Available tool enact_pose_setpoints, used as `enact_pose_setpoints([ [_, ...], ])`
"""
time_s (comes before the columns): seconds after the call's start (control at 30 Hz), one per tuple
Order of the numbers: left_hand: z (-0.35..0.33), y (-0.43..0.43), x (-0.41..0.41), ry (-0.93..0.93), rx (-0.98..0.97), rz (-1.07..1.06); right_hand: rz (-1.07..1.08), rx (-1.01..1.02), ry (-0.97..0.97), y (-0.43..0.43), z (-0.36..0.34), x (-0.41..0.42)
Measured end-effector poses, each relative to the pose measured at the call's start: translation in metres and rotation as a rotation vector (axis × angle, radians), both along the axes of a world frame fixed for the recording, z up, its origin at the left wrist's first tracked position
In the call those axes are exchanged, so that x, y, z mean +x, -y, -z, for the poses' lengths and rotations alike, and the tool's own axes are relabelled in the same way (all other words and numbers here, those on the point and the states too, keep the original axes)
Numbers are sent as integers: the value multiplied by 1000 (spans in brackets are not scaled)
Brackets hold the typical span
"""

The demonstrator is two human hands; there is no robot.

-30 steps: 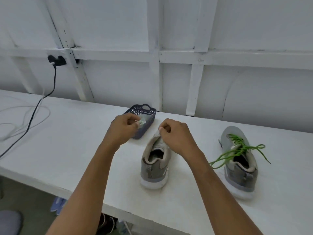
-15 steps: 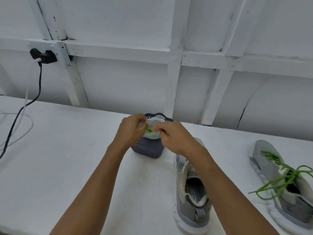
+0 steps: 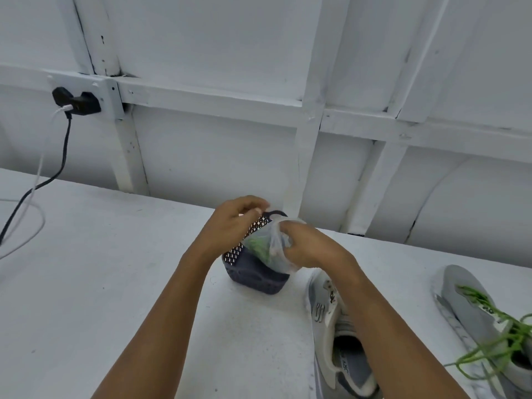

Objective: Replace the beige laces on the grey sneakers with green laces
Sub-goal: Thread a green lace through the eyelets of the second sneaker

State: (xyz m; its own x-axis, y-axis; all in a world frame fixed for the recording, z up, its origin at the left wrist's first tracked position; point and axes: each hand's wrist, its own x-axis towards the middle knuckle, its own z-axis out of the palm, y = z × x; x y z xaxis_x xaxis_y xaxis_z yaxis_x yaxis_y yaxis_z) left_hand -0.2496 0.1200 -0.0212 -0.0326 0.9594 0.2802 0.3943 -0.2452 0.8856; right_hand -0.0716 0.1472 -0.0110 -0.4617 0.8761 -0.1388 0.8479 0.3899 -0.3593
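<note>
Now, over the white table [image 3: 100, 283], both hands meet at the far end of the person's reach. The laced sneaker [image 3: 466, 295], well to the right of the right hand [image 3: 313, 251], already carries its green laces [image 3: 514, 336]. The bare sneaker [image 3: 325, 329] lies under the right forearm, its eyelets empty. A second ago the right hand was at that shoe's tongue. It has since left the shoe and now grips a clear bag [image 3: 273, 260], fingers curled into the film. The left hand [image 3: 230, 228], which held the bag alone a second ago, has its fingers curled at the bag's upper edge. Whether they pinch the film cannot be told. The bag hangs between the hands, directly above the dark basket [image 3: 256, 280], with the new lace [image 3: 257, 247] bunched green inside it. On this showing the unlacing is over, and the bag is being opened to free the lace for the second shoe. No beige lace is in sight. Printed marks show on the bare sneaker's tongue and insole and on the laced one's tongue, but all are too blurred to read, and no brand is legible.
</note>
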Motion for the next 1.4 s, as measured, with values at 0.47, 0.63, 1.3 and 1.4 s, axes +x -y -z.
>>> enact_pose_setpoints([
  [0.47,23,-28,1,164,-265,40,386,-638,-1689,-1,-10,40],
  [0.63,24,-27,9,493,-314,259,414,-554,-1535,-2,-7,41],
  [1.3,8,-30,28,18,84,-104,611,-387,-1352,-3,15,37],
  [1.4,16,-33,24,-85,87,-226,538,-283,-1337,2,12,46],
])
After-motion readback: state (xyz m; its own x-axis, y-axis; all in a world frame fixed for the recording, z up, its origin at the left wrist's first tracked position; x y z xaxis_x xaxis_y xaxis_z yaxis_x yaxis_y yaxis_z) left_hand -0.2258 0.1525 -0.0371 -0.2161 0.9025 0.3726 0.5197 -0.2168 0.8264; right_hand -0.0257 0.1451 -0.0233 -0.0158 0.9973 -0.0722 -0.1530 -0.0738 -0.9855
